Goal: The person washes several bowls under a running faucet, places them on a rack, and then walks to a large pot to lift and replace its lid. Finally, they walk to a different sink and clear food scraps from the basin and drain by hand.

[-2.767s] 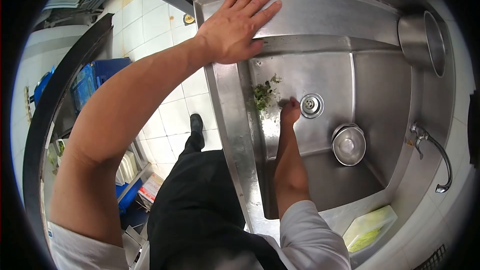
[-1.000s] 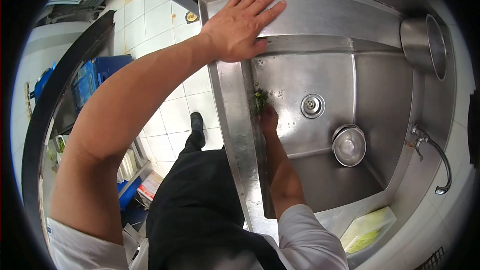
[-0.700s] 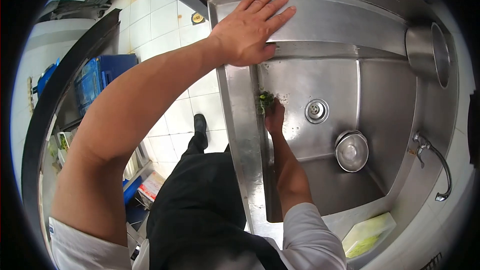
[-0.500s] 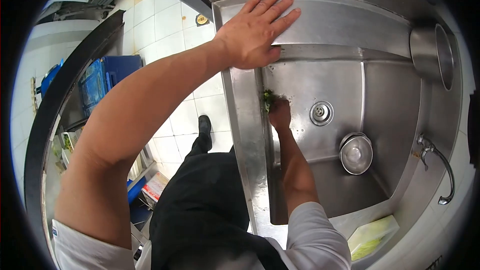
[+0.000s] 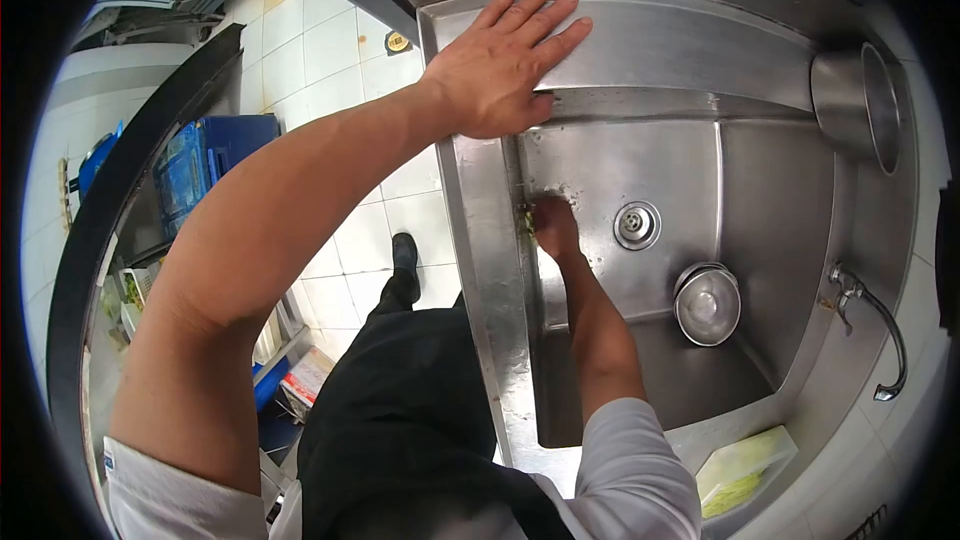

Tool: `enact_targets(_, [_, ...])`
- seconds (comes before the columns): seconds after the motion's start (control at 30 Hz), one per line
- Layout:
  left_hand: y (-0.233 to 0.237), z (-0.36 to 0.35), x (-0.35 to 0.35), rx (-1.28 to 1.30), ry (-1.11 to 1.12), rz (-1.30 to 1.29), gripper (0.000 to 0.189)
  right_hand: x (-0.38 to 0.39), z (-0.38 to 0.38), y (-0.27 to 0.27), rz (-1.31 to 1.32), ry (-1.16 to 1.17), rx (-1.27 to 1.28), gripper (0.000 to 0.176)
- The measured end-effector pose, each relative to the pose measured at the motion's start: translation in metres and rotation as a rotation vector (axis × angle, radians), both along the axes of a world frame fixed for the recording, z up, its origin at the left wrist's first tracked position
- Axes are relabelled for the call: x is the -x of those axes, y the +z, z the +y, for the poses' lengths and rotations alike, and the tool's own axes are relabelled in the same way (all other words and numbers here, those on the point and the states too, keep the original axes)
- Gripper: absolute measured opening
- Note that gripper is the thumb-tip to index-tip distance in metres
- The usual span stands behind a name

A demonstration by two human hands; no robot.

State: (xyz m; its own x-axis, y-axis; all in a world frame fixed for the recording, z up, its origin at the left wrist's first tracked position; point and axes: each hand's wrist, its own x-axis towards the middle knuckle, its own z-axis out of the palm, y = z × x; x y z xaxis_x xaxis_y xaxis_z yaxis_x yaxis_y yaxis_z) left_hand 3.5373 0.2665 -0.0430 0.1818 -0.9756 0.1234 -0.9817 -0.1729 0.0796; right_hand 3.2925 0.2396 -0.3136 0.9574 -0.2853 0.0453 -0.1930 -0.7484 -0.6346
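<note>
My left hand (image 5: 500, 65) lies flat on the corner of the steel sink's rim (image 5: 680, 40), its fingers spread and nothing in it. Down in the basin, my right hand (image 5: 555, 225) is closed low against the near-left wall. Some green leafy scraps (image 5: 528, 220) poke out beside its fingers, which are mostly hidden behind the back of the hand. Small wet bits dot the basin floor around it. The drain (image 5: 637, 226) is just to the right of that hand.
Steel bowls (image 5: 708, 306), one inside another, sit in the basin. A faucet (image 5: 865, 320) is mounted at the right. A steel pot (image 5: 860, 105) stands at the far right corner. A clear container of pale greens (image 5: 742, 472) is below the sink. Blue crates (image 5: 215, 160) are at the left.
My right hand has shifted slightly along the basin's left side, and fewer green leaves show above it. My left hand stays on the rim. The view has moved a little.
</note>
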Motion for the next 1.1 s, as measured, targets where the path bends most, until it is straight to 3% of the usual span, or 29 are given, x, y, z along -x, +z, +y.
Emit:
enact_targets(0.03, [-0.001,0.001,-0.001,0.012,0.001,-0.003,0.072,0.005,-0.002,0.004,-0.149,-0.109,-0.040,0.022])
enact_targets(0.1, [-0.001,0.002,-0.002,0.014,0.001,0.000,0.071,0.016,-0.008,0.010,-0.026,-0.107,-0.092,0.024])
enact_targets(0.17, [-0.001,0.000,0.000,0.017,-0.009,0.001,0.071,0.022,0.002,0.015,0.073,-0.268,-0.053,0.025])
enact_targets(0.2, [0.000,0.000,0.000,0.016,-0.007,-0.007,0.071,0.018,0.011,0.017,0.119,-0.306,-0.165,0.026])
enact_targets(0.23, [0.000,0.001,0.000,0.011,-0.003,-0.014,0.071,0.012,0.020,0.032,0.215,-0.370,-0.430,0.028])
enact_targets(0.33, [0.001,0.000,0.000,0.002,-0.002,-0.031,0.071,0.009,0.032,0.002,0.186,-0.270,-0.237,0.030])
enact_targets(0.53, [0.001,-0.001,0.001,-0.015,0.004,-0.023,0.072,0.021,0.043,-0.030,0.185,-0.305,-0.423,0.026])
enact_targets(0.67, [0.002,-0.001,0.000,0.009,-0.007,0.004,0.073,0.041,0.062,-0.037,0.329,-0.486,-0.562,0.029])
enact_targets(0.77, [0.002,-0.002,0.000,0.008,-0.022,0.002,0.073,0.057,0.066,-0.009,0.420,-0.594,-0.592,0.031])
enact_targets(0.83, [0.003,-0.002,0.001,0.000,-0.016,-0.006,0.073,0.067,0.067,0.007,0.437,-0.518,-0.655,0.031])
enact_targets(0.87, [0.000,-0.003,0.001,0.006,-0.020,-0.007,0.073,0.060,0.064,0.062,0.346,-0.549,-0.745,0.026])
enact_targets(0.9, [0.003,0.001,0.000,0.026,-0.038,0.002,0.073,0.062,0.069,0.078,0.343,-0.571,-0.727,0.026])
enact_targets(0.97, [0.008,-0.001,0.001,0.007,-0.020,0.015,0.073,0.068,0.070,0.100,0.376,-0.608,-0.856,0.028])
enact_targets(1.1, [0.015,-0.001,0.003,-0.009,-0.024,0.037,0.073,0.087,0.084,0.133,0.259,-0.671,-0.807,0.022])
